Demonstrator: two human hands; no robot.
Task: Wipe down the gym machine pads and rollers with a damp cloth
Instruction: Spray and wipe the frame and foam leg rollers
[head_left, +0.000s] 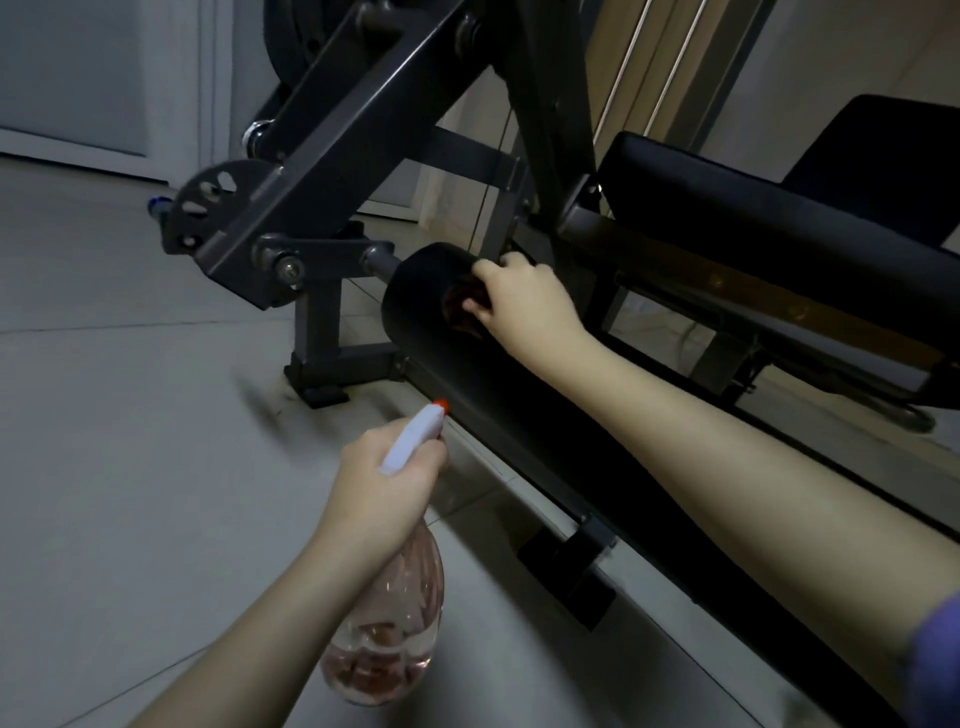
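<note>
Evidently to rub its end, the right hand (524, 301) clutched a reddish cloth (460, 305) against the black foam roller (415, 317). Below the roller, the left hand (379, 488) gripped a spray bottle (400, 597), nozzle towards it, probably ready for wetting.

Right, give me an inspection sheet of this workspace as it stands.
Surface: pale tiled floor under the grey steel machine frame.
Job's things: dark reddish cloth pressed on the black foam roller; black padded seat beyond it.
Clutter: nothing seen.
Hands: right hand grips the cloth; left hand holds a clear spray bottle with white trigger head.
Cables: thin pale lines behind the frame; cable or rod, cannot tell.
Surroundings: pale door or panel at the back left.
</note>
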